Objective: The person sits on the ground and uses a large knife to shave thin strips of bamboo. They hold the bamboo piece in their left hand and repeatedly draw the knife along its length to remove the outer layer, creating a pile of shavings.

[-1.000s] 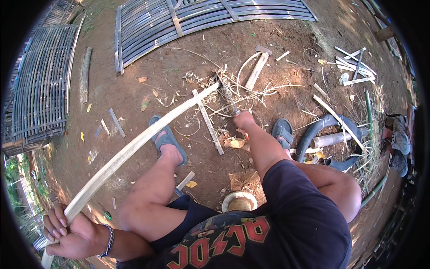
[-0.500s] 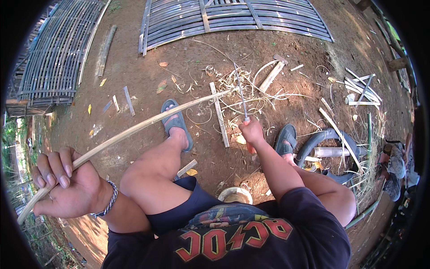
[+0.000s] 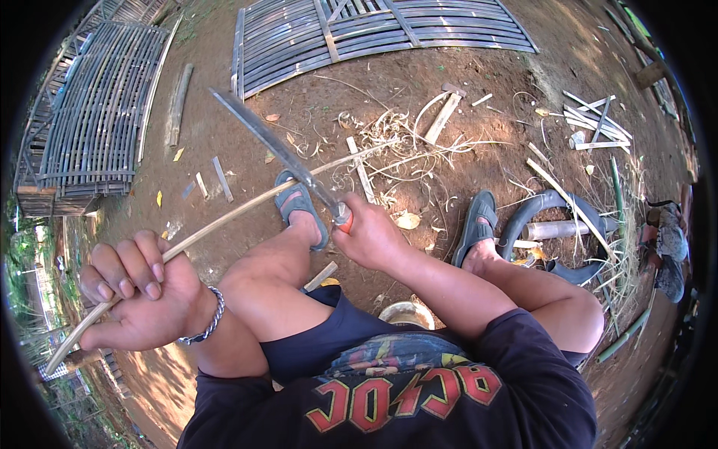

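A long, pale bamboo strip [image 3: 232,214] slants up and right from my left hand [image 3: 146,295], whose fingers are wrapped round it near its lower end. The strip bows slightly, and its far end reaches the shavings. My right hand [image 3: 372,233] grips the orange handle of a machete [image 3: 273,147]. Its long grey blade points up and left and crosses the strip beyond my left knee. Whether the edge touches the strip I cannot tell.
Curled bamboo shavings [image 3: 396,131] litter the dirt ahead, beside a wooden-handled tool [image 3: 444,117]. Right lie a black rubber ring [image 3: 516,224], a bamboo tube [image 3: 557,230] and loose strips [image 3: 602,129]. Slatted bamboo panels [image 3: 374,37] lie beyond. A bowl [image 3: 407,314] sits between my legs.
My right hand has moved left and nearer me, swinging the machete blade over the strip. My left hand, still holding the strip, has shifted slightly right and up.
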Motion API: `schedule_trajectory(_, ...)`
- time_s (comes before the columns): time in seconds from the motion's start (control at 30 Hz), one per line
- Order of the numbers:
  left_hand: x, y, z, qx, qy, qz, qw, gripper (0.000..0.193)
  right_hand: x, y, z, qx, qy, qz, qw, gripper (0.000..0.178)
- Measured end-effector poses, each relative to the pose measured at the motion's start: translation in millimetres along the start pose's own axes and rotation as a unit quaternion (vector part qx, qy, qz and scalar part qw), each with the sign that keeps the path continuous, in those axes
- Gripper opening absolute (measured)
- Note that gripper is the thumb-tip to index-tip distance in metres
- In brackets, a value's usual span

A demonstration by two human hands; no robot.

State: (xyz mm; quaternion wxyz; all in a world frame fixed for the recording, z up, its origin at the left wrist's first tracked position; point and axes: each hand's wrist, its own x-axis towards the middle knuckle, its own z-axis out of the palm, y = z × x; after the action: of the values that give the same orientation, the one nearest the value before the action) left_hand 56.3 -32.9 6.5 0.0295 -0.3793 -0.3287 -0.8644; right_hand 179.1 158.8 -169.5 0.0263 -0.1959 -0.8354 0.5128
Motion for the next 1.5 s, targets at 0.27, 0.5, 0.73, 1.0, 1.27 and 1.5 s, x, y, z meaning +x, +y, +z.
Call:
schedule_trajectory(0.27,-3.1,0.2,2.5,-0.004,0.005,0.003,1.000,0.057,-11.2,-24.0,10.6,0.004,0.025,-0.074,0.997,0.039)
schedule_trajectory(0.5,-7.7,4.2,4.3,0.003,0.013,-0.001,1.000,0.057,-12.1,-13.1,15.4,-0.021,0.035,-0.079,0.996,0.038)
schedule_trajectory(0.73,-2.6,2.9,-4.8,0.010,0.034,-0.001,0.999,0.060,-7.1,3.9,14.9,-0.027,0.004,0.008,1.000,0.034)
schedule_trajectory(1.0,-3.8,1.9,-6.1,0.043,0.043,0.020,0.998,0.068,4.5,42.7,8.8,-0.053,0.006,0.051,0.997,0.034)
schedule_trajectory(1.27,-2.5,3.0,-10.0,0.050,0.052,0.020,0.997,0.070,6.4,82.9,6.9,-0.073,0.016,0.075,0.994,0.033)
schedule_trajectory(1.5,-1.1,1.3,-17.4,0.070,0.078,0.024,0.994,0.072,13.5,96.1,11.5,-0.078,0.021,0.067,0.994,0.029)
